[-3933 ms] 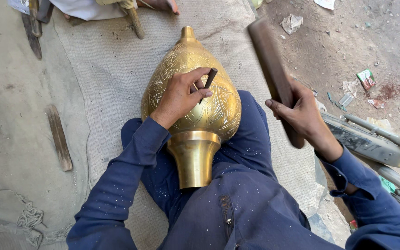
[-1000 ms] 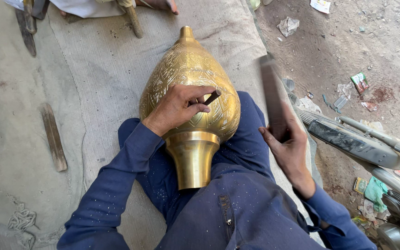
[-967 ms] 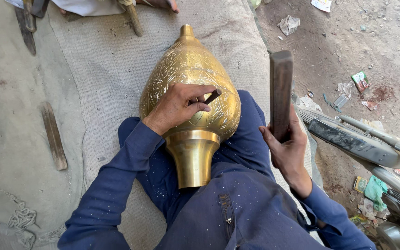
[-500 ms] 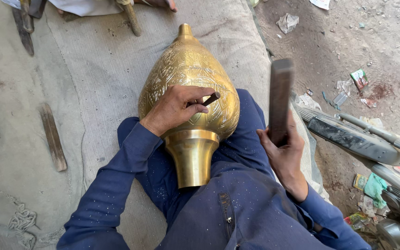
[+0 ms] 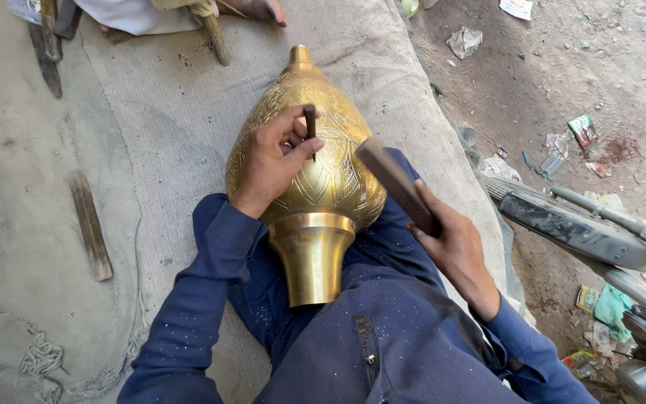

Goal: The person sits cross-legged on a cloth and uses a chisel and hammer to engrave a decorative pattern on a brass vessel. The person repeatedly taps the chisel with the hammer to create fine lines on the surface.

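Pinching a short dark metal punch [image 5: 310, 129] between thumb and fingers [image 5: 298, 139], your left hand [image 5: 272, 161] rests on the engraved, golden brass vase-shaped vessel [image 5: 315, 168], with the punch standing upright and its lower end on the patterned belly of the vessel. That vessel lies on its side across your lap, its plain flared base [image 5: 311, 254] toward you and its narrow tip [image 5: 300, 54] pointing toward the far edge of the grey woven cloth mat [image 5: 173, 112] spread on the floor. Your right hand [image 5: 454, 251] is wrapped shut around one end of a dark, flat wooden beater block [image 5: 398, 183], which slants up and to the left so its free end hovers just beside the punch, near the vessel's right flank. Both your arms are in dark blue sleeves [image 5: 196, 299]. A flat brown wooden stick [image 5: 90, 236] lies on the floor by the mat's left edge, well apart from your hands. Scraps of litter [image 5: 583, 129] dot the dirt beyond the mat's right edge
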